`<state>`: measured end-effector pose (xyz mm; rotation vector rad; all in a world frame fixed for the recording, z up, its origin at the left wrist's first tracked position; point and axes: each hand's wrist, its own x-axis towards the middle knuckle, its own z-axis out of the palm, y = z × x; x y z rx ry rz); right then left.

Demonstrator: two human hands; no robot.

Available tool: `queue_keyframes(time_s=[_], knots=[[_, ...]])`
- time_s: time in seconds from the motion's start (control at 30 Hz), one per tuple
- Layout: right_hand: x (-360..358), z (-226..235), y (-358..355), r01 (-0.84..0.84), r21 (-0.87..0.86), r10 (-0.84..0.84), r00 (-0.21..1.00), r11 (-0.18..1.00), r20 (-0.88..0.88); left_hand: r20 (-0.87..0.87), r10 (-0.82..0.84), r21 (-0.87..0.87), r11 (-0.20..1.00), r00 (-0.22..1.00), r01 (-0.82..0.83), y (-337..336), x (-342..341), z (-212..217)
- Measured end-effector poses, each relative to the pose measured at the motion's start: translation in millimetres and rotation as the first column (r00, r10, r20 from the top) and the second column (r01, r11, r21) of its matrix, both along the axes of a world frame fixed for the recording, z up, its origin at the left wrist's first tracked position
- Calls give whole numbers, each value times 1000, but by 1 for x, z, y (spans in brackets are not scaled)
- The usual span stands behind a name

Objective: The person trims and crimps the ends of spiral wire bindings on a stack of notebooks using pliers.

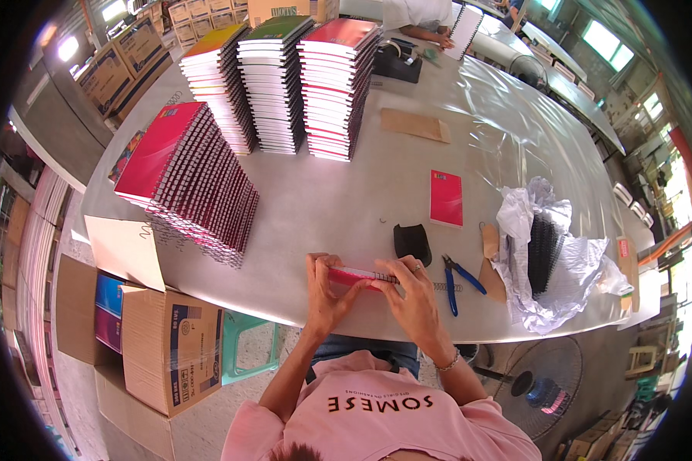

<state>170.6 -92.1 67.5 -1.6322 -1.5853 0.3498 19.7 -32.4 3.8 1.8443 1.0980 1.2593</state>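
- Workshop bench (346,192) is carrying tall stacks of notebooks (284,84).
- I'm holding a pink notebook (354,276) at its near edge, left hand (327,296) and right hand (415,296) both pinching it.
- It's feeling light and slightly bendy to me, I judge; gripping beside the wire spine seems steadiest.

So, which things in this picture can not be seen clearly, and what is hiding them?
- Head view: the pink notebook is mostly covered by the left hand and right hand; its cover is hidden.
- Black spiral coils: partly wrapped in crumpled plastic, count unclear.
- Open cardboard box: its flap hides most contents.
- The person at the far end of the table: cut off by the top edge.
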Motion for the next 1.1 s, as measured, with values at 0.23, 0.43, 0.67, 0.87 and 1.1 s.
queue_keyframes(time_s=[0.23, 0.43, 0.67, 0.87, 1.1], knots=[[10, 7, 2, -134, 18, 130, 982, 991, 139, 27, -47, 25, 999, 999, 46, 1, 0, 1], [11, 13, -1, -145, 8, 144, 988, 989, 55, 26, -66, 15, 998, 997, 66, 1, -2, -1], [9, 8, -5, -102, -11, 102, 995, 995, -11, 5, -79, 32, 996, 997, 79, 0, -1, 0], [6, 12, -7, -70, -47, 67, 996, 996, -53, 27, -100, 34, 995, 995, 99, 0, -1, -2], [4, 15, -10, -52, -99, 40, 992, 994, -118, 1, -101, 62, 993, 995, 100, 0, -1, 0]])
